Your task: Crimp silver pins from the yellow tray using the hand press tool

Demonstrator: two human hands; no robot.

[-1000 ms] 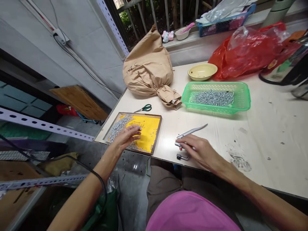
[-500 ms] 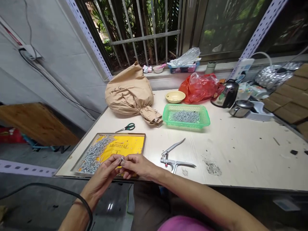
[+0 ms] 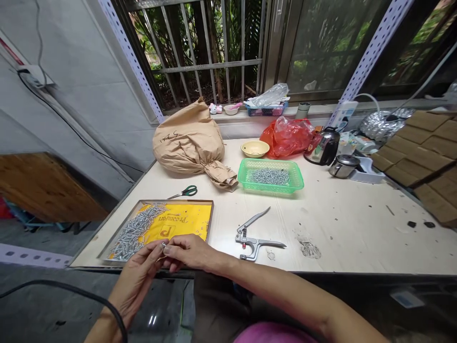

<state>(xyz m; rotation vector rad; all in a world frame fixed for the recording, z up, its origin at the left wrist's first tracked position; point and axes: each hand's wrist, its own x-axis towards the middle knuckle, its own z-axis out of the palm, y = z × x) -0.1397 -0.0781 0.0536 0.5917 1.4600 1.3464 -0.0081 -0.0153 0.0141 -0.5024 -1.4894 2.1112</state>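
Between the fingers [image 3: 174,251] gleams a metal piece [image 3: 164,245]; away from them lie smooth metal pliers [image 3: 262,242], a glossy plastic basket [image 3: 270,188] and a creased, matt paper sack [image 3: 189,147].

Over at the bench [image 3: 339,224]'s front left corner, a tray [image 3: 193,215] holds metal pieces [image 3: 134,231], with scissors [image 3: 191,191] just behind it. Pliers [image 3: 254,242] lie right of the tray near the front edge; behind them stands a basket [image 3: 269,189], and a sack [image 3: 189,145] sits at the back left corner.

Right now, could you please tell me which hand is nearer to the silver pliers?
The right hand: it is left of the silver pliers, apart from them. The left hand is farther off, beyond the right hand.
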